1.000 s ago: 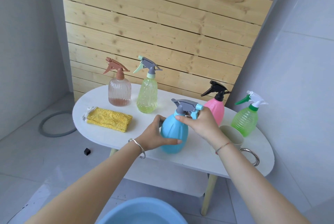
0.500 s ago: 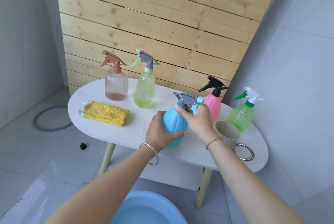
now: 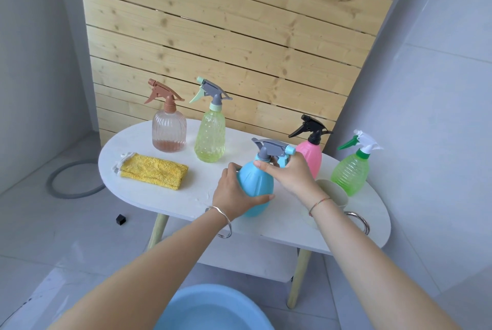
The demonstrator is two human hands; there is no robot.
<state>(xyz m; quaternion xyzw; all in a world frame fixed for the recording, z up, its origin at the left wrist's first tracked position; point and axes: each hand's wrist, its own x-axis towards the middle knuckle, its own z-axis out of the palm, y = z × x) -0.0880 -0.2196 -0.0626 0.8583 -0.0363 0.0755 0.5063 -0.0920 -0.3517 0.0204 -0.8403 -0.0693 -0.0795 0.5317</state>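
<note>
A blue spray bottle [image 3: 256,183] with a grey trigger head [image 3: 271,148] stands near the front of the white oval table [image 3: 149,198]. My left hand [image 3: 234,196] grips its round body from the left side. My right hand [image 3: 290,172] wraps its fingers round the neck and trigger head. The bottle is upright on the tabletop.
A brown-headed clear bottle [image 3: 168,123], a yellow-green bottle [image 3: 210,132], a pink bottle [image 3: 310,152] and a green bottle [image 3: 351,171] stand behind. A folded yellow cloth [image 3: 154,174] lies left. A beige cup [image 3: 332,194] sits right. A blue basin [image 3: 213,308] is on the floor.
The camera view shifted slightly. Both hands stay on the blue bottle, which remains in the same spot on the table.
</note>
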